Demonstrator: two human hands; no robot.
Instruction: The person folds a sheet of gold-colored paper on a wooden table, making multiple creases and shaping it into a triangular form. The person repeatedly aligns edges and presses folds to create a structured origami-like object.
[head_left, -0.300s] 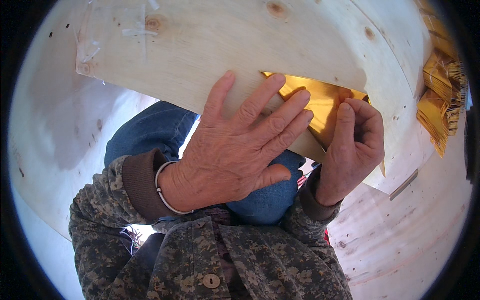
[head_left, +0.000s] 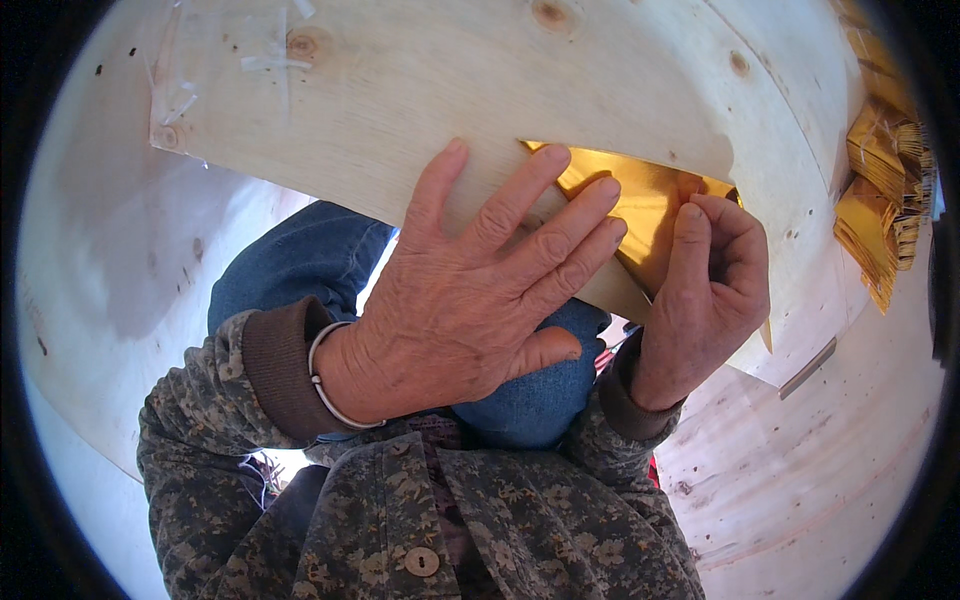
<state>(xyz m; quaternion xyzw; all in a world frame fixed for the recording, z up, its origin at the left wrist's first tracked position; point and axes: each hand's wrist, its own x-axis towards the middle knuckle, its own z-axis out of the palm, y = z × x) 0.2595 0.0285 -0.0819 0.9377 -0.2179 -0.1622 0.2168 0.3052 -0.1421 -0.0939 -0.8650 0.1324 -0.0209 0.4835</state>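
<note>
A sheet of shiny gold paper (head_left: 650, 205), with pointed, folded-looking corners, lies on the pale wooden board (head_left: 400, 100). My left hand (head_left: 450, 285) is open, its fingers spread; some fingertips rest on the paper's left part and the index finger reaches over the board. At the paper's right side my right hand (head_left: 710, 290) is closed, thumb and forefinger pinching its edge. A pointed gold tip shows below the right hand, and the rest of that side is hidden behind the hand.
Bundles of folded gold paper (head_left: 868, 225) are stacked at the far right. Strips of clear tape (head_left: 275, 64) stick to the board's upper left. A thin grey strip (head_left: 808, 369) sits by the board's lower right corner. My knees in blue jeans (head_left: 285, 260) are under the board.
</note>
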